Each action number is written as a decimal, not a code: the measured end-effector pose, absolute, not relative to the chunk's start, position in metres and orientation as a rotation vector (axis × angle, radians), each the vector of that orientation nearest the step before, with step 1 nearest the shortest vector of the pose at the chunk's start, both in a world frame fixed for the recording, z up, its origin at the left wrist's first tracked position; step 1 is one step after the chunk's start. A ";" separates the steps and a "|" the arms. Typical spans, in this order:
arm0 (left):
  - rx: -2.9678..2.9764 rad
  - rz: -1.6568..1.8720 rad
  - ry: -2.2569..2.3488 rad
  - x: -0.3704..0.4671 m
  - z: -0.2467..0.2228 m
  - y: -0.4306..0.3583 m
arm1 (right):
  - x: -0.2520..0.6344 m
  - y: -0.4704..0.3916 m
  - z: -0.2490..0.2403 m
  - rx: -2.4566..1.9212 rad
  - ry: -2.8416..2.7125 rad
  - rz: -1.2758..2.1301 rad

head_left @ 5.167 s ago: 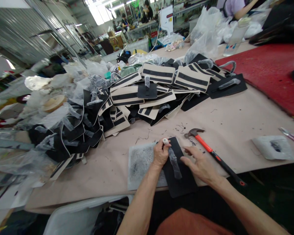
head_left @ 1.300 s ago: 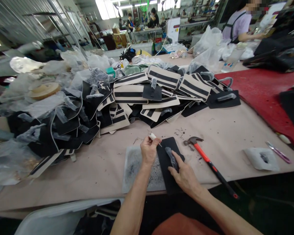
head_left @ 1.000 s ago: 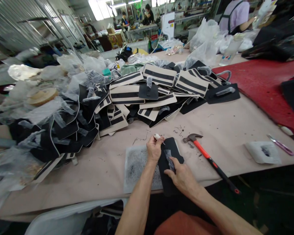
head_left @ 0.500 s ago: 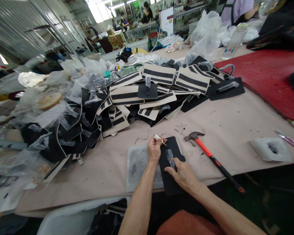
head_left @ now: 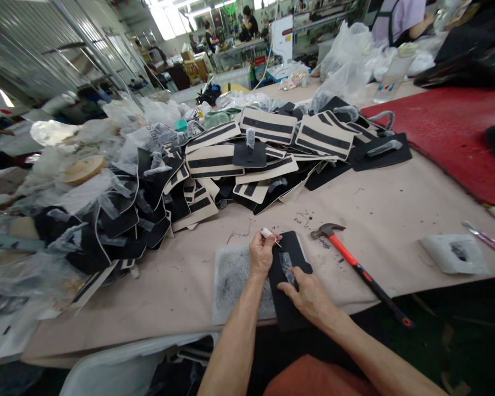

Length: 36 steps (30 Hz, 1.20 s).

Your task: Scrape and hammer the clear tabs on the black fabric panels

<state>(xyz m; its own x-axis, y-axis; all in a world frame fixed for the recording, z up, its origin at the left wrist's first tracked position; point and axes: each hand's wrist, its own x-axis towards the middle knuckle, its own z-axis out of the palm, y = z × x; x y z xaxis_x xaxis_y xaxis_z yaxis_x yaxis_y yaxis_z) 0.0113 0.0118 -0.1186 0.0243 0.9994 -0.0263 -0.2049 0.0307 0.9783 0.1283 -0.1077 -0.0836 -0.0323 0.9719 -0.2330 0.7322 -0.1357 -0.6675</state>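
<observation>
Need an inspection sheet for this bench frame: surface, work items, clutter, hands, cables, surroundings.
Surface: beige table with dark specks; grey pad at the near edge.
Work items: black panel on the pad's right part, plastic-wrapped strap on it.
Clutter: pile of black and beige panels, plastic bags, hammer, red mat.
Hands: left hand grips a white-handled pointed tool; right hand presses the strap.
Cables: nothing seen on the bench.
Surroundings: other people at far tables.
</observation>
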 end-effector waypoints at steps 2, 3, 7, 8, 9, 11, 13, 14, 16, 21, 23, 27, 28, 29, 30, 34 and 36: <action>1.058 1.255 1.060 0.011 -0.119 0.012 | 0.128 -0.108 -0.084 -1.917 -1.792 0.960; 1.064 1.252 1.066 0.011 -0.120 0.012 | 0.128 -0.108 -0.083 -1.921 -1.792 0.959; 1.067 1.238 1.076 0.011 -0.118 0.012 | 0.128 -0.108 -0.083 -1.915 -1.804 0.958; 1.065 1.235 1.072 0.011 -0.118 0.012 | 0.128 -0.108 -0.083 -1.910 -1.809 0.957; 1.065 1.230 1.068 0.011 -0.117 0.012 | 0.129 -0.108 -0.084 -1.909 -1.812 0.954; 1.077 1.213 1.067 0.011 -0.116 0.012 | 0.129 -0.108 -0.086 -1.908 -1.814 0.943; 1.123 1.193 1.075 0.010 -0.115 0.012 | 0.128 -0.109 -0.088 -1.907 -1.814 0.933; 1.162 1.184 1.083 0.010 -0.114 0.013 | 0.128 -0.109 -0.088 -1.907 -1.811 0.933; 1.286 1.158 1.100 0.008 -0.110 0.013 | 0.128 -0.110 -0.086 -1.898 -1.798 0.946; 1.678 1.033 1.025 0.004 -0.100 0.015 | 0.155 -0.110 -0.077 -1.775 -1.706 0.906; 1.762 1.002 0.984 0.003 -0.099 0.014 | 0.183 -0.108 -0.081 -1.845 -1.659 0.675; 1.756 1.040 0.991 0.004 -0.105 0.010 | 0.245 -0.105 -0.103 -2.183 -1.767 0.222; 1.759 1.049 0.992 0.005 -0.107 0.010 | 0.258 -0.104 -0.108 -2.265 -1.789 0.231; 1.771 1.055 0.990 0.005 -0.109 0.009 | 0.267 -0.104 -0.112 -2.330 -1.772 0.306; 1.787 1.060 0.987 0.005 -0.111 0.009 | 0.274 -0.104 -0.114 -2.364 -1.701 0.462; 1.808 1.094 0.981 0.005 -0.113 0.008 | 0.272 -0.102 -0.102 -2.130 -1.248 1.283; 1.803 1.097 0.965 0.005 -0.112 0.008 | 0.259 -0.100 -0.082 -1.960 -1.037 1.519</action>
<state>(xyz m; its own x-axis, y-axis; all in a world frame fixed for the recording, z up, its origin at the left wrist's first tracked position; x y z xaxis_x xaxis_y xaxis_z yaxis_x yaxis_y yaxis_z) 0.0045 0.0076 -0.1117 0.3334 0.8893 0.3132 0.1971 -0.3906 0.8992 0.2595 -0.0997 -0.0823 0.1111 0.7818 -0.6136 0.2864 -0.6164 -0.7335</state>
